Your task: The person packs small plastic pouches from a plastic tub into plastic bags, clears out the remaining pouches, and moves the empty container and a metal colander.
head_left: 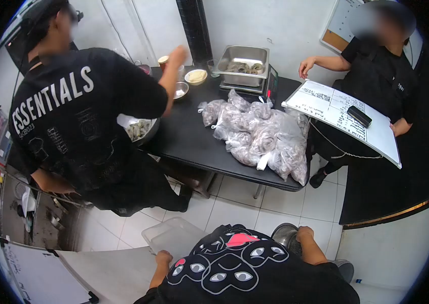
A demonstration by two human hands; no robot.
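Observation:
At the bottom of the head view, my left hand (163,257) is closed on the near edge of a translucent plastic tub (176,235), which is held low above the tiled floor. On the other side of my body, my right hand (304,234) grips the rim of a round metal strainer or bowl (286,236). The fingertips of both hands are partly hidden. In front of me, several knotted clear bags (260,131) of greyish-pink food are piled on the black table (189,147).
A metal pan (245,78) with shrimp-like pieces sits on a scale. Small bowls (195,77) and a large bowl (146,133) stand at the left. One person (87,116) stands left; another person (381,86) holds a whiteboard (336,109) at right.

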